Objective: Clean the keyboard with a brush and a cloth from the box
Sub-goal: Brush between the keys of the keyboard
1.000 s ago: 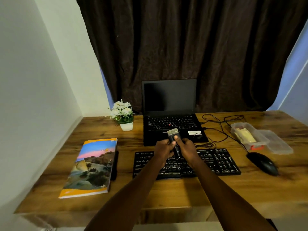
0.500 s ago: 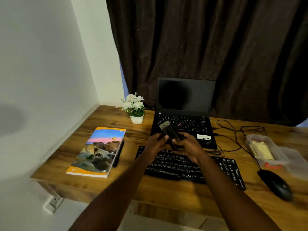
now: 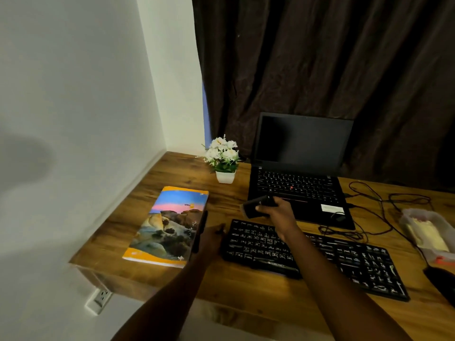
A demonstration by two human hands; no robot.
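The brush (image 3: 256, 207) is held in the right hand (image 3: 277, 215), above the gap between the laptop (image 3: 299, 173) and the left end of the keyboard (image 3: 312, 257). The fingers (image 3: 261, 208) of that hand are curled tight round the brush's dark body, and its head points left. The brush is blurred, and its bristles cannot be made out.

The left hand (image 3: 211, 238) sits low at the left edge of the keyboard, just beside the book. Its fingers are loosely bent, and it cannot be told whether they hold anything, or whether they touch the keyboard.

The keyboard lies flat on the wooden bench (image 3: 221, 284), running at a slant from centre toward the right. The laptop stands open behind it, screen dark. A clear plastic box (image 3: 426, 232) rests at the right edge of the bench with a pale yellow cloth (image 3: 426, 236) inside it. A dark mouse (image 3: 443, 279) lies near the box, partly cut off by the picture's edge. Cables (image 3: 374, 212) trail between the laptop and the box.

To the left lies a book (image 3: 170, 227) with a landscape cover, a dark pen (image 3: 200, 230) along its right side. A small white pot of white flowers (image 3: 224, 158) stands left of the laptop. A dark curtain (image 3: 320, 70) hangs behind the bench.
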